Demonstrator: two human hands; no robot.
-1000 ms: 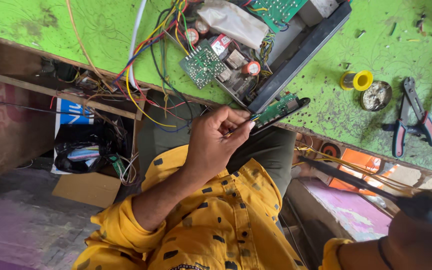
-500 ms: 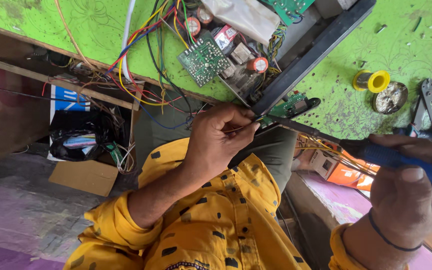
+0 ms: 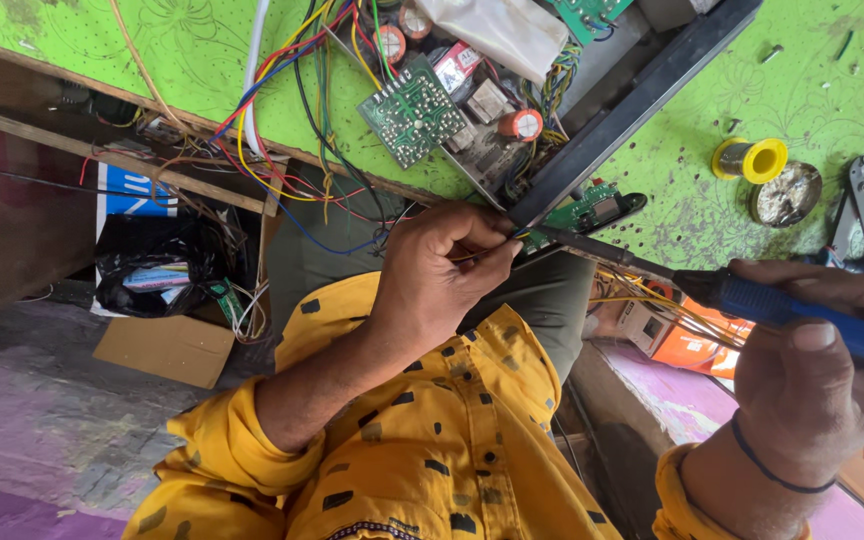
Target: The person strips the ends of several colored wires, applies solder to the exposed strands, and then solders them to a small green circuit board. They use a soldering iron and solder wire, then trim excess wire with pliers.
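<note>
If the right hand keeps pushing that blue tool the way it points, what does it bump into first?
Probably the wire ends pinched in the left hand, beside the small green board. The right hand aims the soldering iron there; depth is unclear.

Soldering iron (image 3: 752, 298), blue-handled: brought up from the lower right edge; tip now laid against the fingertips of the left hand (image 3: 442, 275) by the small green board (image 3: 587, 210). Right hand (image 3: 822, 380): raised into full view, closed around the handle.
</note>
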